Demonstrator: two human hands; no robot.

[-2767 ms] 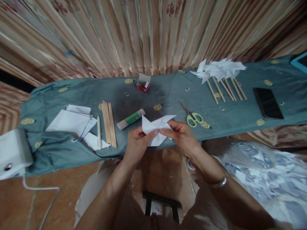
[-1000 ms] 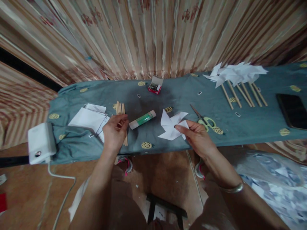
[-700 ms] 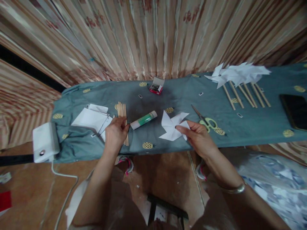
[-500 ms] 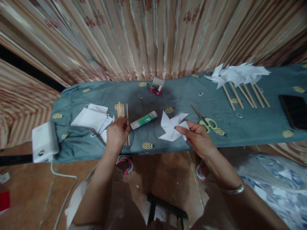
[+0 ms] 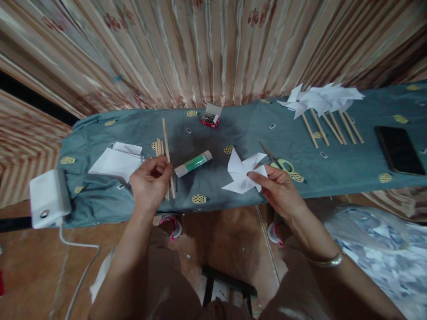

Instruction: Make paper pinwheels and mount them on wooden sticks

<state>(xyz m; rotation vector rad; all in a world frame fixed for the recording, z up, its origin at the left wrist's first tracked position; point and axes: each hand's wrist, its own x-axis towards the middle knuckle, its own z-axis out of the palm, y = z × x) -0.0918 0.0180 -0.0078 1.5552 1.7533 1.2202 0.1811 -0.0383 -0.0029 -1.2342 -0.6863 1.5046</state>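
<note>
My left hand (image 5: pixel 151 180) is closed around a thin wooden stick (image 5: pixel 166 138), which stands out above and slants past the fingers. Beneath and beside that hand lie several more sticks (image 5: pixel 160 149). A white paper pinwheel (image 5: pixel 243 171) is pinched at its centre by my right hand (image 5: pixel 278 186), thumb on top. Between the hands rests a green and white glue stick (image 5: pixel 193 163). Scissors with light green handles (image 5: pixel 285 166) lie just beyond my right hand. Farther back sits an open red box (image 5: pixel 210 119) with small dark items inside.
White paper sheets (image 5: pixel 116 162) are stacked at the left, near a white device (image 5: pixel 50 198) with a cable. Several pinwheels on sticks (image 5: pixel 323 100) lie at the back right, beside a black phone (image 5: pixel 399 150). A patterned cloth (image 5: pixel 240 133) covers the table.
My left hand has lifted a stick up from beside the others. My right hand still holds the pinwheel, now slightly tilted. The whole view has shifted a little.
</note>
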